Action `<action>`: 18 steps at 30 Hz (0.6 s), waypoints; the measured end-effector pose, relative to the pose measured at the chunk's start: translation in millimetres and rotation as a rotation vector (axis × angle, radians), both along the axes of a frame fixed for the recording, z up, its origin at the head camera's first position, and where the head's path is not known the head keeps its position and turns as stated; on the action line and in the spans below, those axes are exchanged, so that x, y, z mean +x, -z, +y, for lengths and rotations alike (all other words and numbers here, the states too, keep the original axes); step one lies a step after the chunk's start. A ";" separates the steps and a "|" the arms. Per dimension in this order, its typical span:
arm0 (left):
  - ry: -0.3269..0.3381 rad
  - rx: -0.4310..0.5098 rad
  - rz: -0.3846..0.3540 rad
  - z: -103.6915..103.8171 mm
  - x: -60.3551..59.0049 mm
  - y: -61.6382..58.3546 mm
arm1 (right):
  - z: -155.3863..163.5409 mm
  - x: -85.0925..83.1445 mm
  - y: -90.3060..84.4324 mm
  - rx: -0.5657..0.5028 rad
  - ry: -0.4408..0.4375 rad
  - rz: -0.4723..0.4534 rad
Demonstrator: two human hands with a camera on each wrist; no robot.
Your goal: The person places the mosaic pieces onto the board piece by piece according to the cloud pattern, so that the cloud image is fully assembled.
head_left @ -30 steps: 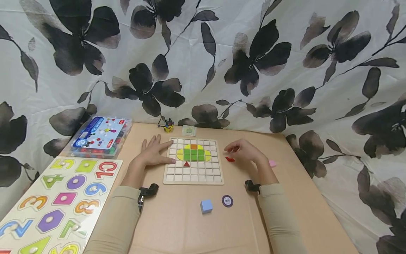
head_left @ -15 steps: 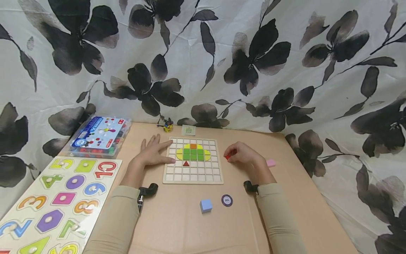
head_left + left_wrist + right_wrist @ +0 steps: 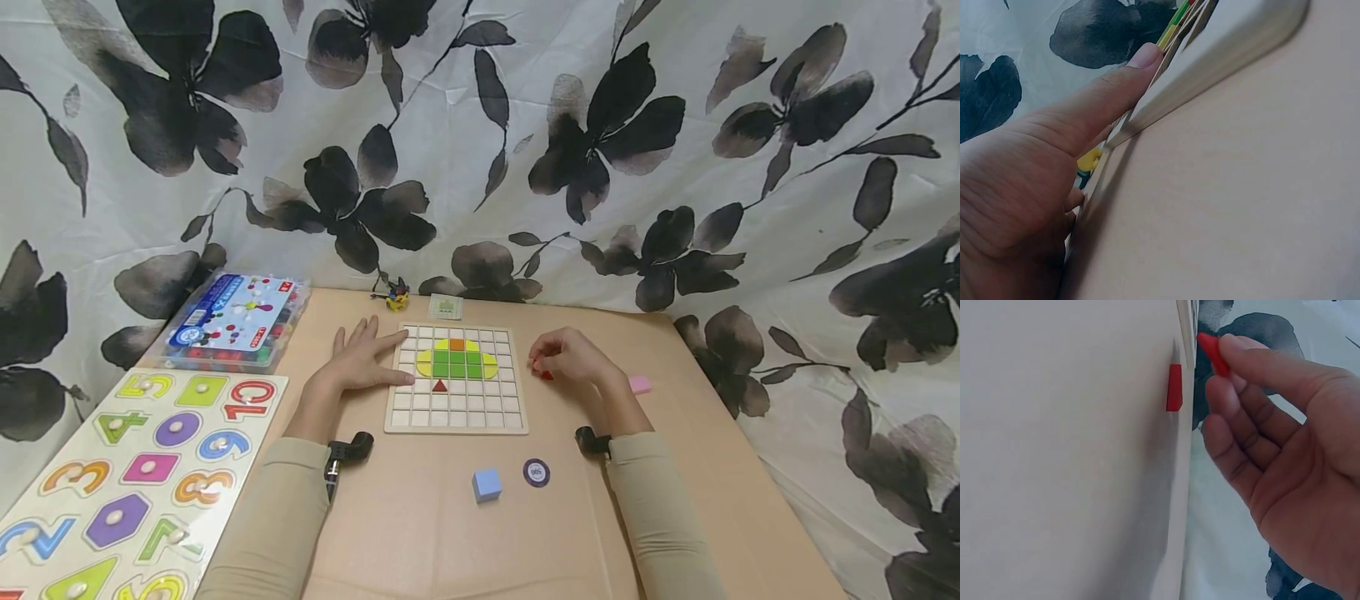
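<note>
My right hand [image 3: 576, 357] pinches a small red triangular tile [image 3: 1215, 355] between thumb and fingers, clear of the tabletop. A second red tile [image 3: 1174, 389] lies on the table beneath it. To the left is a pale gridded board [image 3: 456, 423], whose raised lines form square cells. Green tiles [image 3: 458, 365], an orange tile [image 3: 457, 345], yellow curved tiles [image 3: 423, 364] and one red triangle tile [image 3: 439, 386] sit on the board. My left hand [image 3: 362, 360] lies spread at its left side, thumb and index finger touching the edge.
A blue cube [image 3: 487, 486] and a round dark chip [image 3: 536, 472] lie in front of the board. Behind it are a small card [image 3: 446, 307] and a yellow figure [image 3: 395, 296]. A plastic case [image 3: 232, 321] and a number puzzle [image 3: 135, 492] are at left; a pink piece [image 3: 640, 385] is at right.
My right hand has closed its fingertips on a red tile and lifted it slightly, leaving another red tile visible below. The left hand and board stay still.
</note>
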State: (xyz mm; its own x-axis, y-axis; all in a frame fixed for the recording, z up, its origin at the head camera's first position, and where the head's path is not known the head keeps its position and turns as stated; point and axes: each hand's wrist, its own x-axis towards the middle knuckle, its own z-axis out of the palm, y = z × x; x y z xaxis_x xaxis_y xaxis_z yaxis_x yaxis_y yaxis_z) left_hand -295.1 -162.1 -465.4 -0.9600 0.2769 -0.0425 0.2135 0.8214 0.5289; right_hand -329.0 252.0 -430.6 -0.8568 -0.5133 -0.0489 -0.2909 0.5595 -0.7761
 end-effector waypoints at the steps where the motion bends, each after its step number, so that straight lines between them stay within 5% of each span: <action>1: 0.001 -0.001 0.001 -0.1 -0.3 0.1 | -0.4 0.2 -0.4 -0.010 0.007 -0.001; 6: -0.001 0.002 -0.004 -0.5 -1.0 0.6 | -5.9 1.5 -4.9 -0.027 0.030 0.038; 18: 0.002 0.005 -0.001 -0.4 0.2 0.3 | -53.4 3.0 -24.9 -0.082 -0.087 0.091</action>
State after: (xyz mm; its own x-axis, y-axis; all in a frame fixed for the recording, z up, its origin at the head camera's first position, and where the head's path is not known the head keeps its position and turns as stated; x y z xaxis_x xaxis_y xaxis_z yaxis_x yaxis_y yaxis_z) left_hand -294.9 -162.4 -465.8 -0.9594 0.2788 -0.0420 0.2144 0.8182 0.5335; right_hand -326.0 198.6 -405.7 -0.8077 -0.5852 0.0718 -0.4068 0.4650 -0.7863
